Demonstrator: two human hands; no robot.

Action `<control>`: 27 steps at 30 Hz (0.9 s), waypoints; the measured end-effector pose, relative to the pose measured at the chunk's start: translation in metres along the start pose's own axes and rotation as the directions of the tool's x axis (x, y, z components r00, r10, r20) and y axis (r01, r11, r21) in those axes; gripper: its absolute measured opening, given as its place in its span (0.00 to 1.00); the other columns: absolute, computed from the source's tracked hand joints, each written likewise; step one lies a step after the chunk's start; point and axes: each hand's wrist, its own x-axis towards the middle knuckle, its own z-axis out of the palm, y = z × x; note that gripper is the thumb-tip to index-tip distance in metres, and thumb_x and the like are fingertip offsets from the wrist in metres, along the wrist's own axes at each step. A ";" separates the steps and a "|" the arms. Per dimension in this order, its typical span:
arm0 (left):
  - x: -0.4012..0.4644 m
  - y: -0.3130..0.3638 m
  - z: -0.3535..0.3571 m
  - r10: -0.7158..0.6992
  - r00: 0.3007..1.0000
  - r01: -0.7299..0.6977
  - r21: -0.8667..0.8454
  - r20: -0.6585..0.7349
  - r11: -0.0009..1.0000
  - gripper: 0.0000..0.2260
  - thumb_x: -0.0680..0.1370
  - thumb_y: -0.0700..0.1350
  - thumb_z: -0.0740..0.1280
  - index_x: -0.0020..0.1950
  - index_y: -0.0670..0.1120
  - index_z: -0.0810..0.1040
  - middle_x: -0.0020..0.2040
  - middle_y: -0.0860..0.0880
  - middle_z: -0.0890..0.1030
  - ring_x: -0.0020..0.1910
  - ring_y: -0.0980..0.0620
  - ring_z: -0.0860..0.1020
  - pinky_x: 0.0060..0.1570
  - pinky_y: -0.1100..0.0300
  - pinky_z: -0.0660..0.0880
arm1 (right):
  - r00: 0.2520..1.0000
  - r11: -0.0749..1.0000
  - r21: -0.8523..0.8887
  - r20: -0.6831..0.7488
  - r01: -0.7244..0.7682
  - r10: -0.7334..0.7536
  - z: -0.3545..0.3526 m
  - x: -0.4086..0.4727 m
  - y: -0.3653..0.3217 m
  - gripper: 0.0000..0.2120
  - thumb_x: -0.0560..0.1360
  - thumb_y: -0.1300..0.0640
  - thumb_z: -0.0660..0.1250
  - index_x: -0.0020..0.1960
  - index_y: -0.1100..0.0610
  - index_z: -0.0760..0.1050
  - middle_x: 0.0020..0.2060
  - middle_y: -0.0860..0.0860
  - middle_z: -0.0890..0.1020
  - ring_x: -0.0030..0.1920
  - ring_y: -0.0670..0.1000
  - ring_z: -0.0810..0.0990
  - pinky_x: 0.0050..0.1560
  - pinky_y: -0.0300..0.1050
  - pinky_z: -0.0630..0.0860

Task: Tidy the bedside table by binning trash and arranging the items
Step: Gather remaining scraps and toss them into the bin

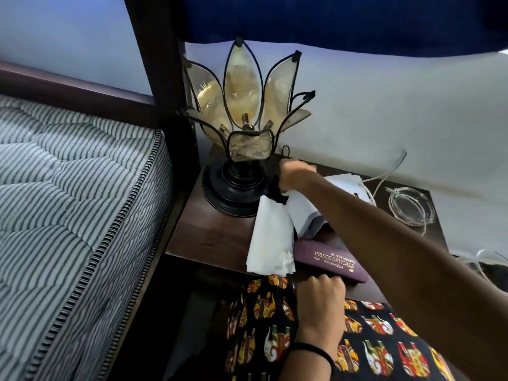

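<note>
On the dark wooden bedside table (209,232) my right hand (291,174) reaches in beside the lamp base and is shut on white paper (272,237), which hangs down in long crumpled folds to the table's front edge. Something black shows under the hand; what it is I cannot tell. More white sheets (343,182) lie flat behind my forearm. A purple spectacle case (332,261) with gold lettering lies at the front edge. My left hand (320,301), with a black band on the wrist, is curled into a fist just in front of the case.
A petal-shaped glass lamp (247,119) on a black base fills the table's back left. A glass ashtray (412,206) and a white cable (384,174) sit at the back right. A striped mattress (68,202) lies to the left, and patterned fabric (379,339) lies below the table.
</note>
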 end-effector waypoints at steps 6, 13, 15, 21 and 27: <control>0.001 0.002 0.002 0.016 1.000 -0.017 0.055 0.009 0.998 0.17 0.52 0.41 0.81 0.22 0.48 0.72 0.19 0.51 0.74 0.17 0.53 0.73 0.19 0.64 0.56 | 0.990 0.996 0.056 -0.125 0.072 -0.065 -0.001 0.009 0.006 0.20 0.74 0.67 0.61 0.66 0.64 0.68 0.63 0.62 0.73 0.62 0.61 0.74 0.59 0.53 0.73; 0.002 0.004 0.007 0.010 1.000 -0.014 0.166 0.023 0.986 0.13 0.57 0.40 0.80 0.25 0.47 0.75 0.23 0.49 0.77 0.21 0.50 0.76 0.18 0.62 0.68 | 0.916 0.910 0.356 -0.397 0.212 -0.059 -0.039 -0.002 0.041 0.09 0.70 0.66 0.63 0.48 0.65 0.80 0.50 0.63 0.81 0.51 0.62 0.80 0.46 0.41 0.73; 0.001 0.006 0.003 0.009 1.000 -0.013 0.179 0.018 0.984 0.07 0.68 0.37 0.73 0.33 0.45 0.78 0.31 0.46 0.81 0.30 0.47 0.81 0.24 0.58 0.74 | 0.886 0.880 0.388 -0.458 0.275 -0.075 -0.053 -0.021 0.058 0.12 0.70 0.68 0.62 0.47 0.63 0.83 0.48 0.59 0.82 0.48 0.55 0.80 0.41 0.34 0.71; -0.002 0.012 0.002 0.022 0.997 -0.004 0.215 -0.080 0.977 0.05 0.75 0.37 0.64 0.43 0.44 0.79 0.40 0.44 0.82 0.41 0.43 0.81 0.35 0.53 0.76 | 0.903 0.785 0.541 -0.427 0.303 -0.054 -0.073 -0.083 0.135 0.21 0.66 0.69 0.56 0.38 0.49 0.83 0.36 0.52 0.83 0.33 0.44 0.76 0.37 0.33 0.75; -0.006 0.011 0.014 0.007 0.993 0.015 0.194 -0.114 0.981 0.11 0.78 0.40 0.57 0.51 0.46 0.78 0.48 0.44 0.81 0.49 0.42 0.79 0.43 0.52 0.75 | 0.862 0.772 0.574 -0.503 0.274 0.068 -0.058 -0.167 0.257 0.09 0.63 0.65 0.69 0.42 0.65 0.82 0.44 0.66 0.83 0.42 0.57 0.81 0.47 0.50 0.74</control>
